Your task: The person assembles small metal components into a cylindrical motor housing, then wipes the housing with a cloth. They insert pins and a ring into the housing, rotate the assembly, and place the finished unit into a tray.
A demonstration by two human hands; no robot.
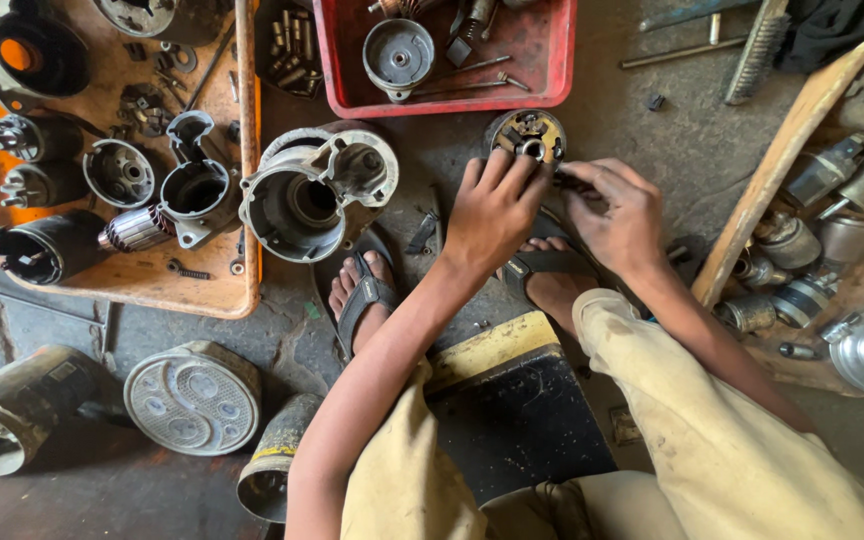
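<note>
My left hand [492,210] grips the near edge of a round metal brush-holder plate [526,133] with copper parts, held above the grimy floor. My right hand [617,215] is closed on a small dark tool [570,183] whose tip meets the plate's right side. Both hands sit above my sandalled feet [364,290]. A large grey starter-motor housing [317,190] lies just left of my left hand.
A red tray [552,60] with a round cap and small parts lies beyond the plate. An orange tray [102,270] at left holds several motor parts. A wooden tray [782,160] at right holds solenoids. Round covers and cylinders lie at lower left. A yellow-edged stool [497,345] is under me.
</note>
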